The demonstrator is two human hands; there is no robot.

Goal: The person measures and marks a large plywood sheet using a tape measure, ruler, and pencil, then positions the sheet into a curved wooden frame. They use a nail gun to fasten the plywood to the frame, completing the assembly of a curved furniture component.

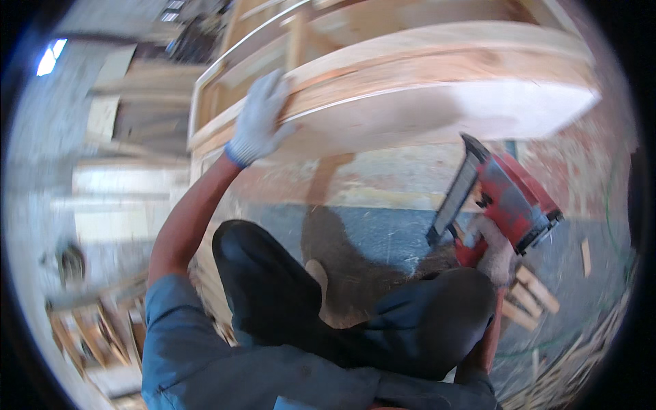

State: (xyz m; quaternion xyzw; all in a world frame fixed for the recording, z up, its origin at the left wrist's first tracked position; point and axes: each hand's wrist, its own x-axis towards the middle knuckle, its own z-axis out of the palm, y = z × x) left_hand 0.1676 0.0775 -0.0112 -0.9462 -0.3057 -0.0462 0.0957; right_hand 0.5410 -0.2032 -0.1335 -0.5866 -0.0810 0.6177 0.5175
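A long wooden frame [424, 75] with a white panel face [437, 113] stretches across the far side in front of me. My left hand [262, 119], in a white knit glove with a blue cuff, rests over the frame's near edge, its fingers on top and thumb apart. My right hand [493, 246], also gloved, is wrapped round the handle of a red and grey nail gun [514, 198]. The gun is tilted beside my right knee, its dark nose and magazine toward the frame, apart from the panel. The trigger finger is not clear.
Short wood offcuts [529, 297] lie on the floor right of my knee. A thin green hose [608, 198] curves along the right side. Boards and panels [130, 181] are stacked at left, with a wooden crate-like frame [96, 335] lower left. Wood strips [581, 362] pile at lower right.
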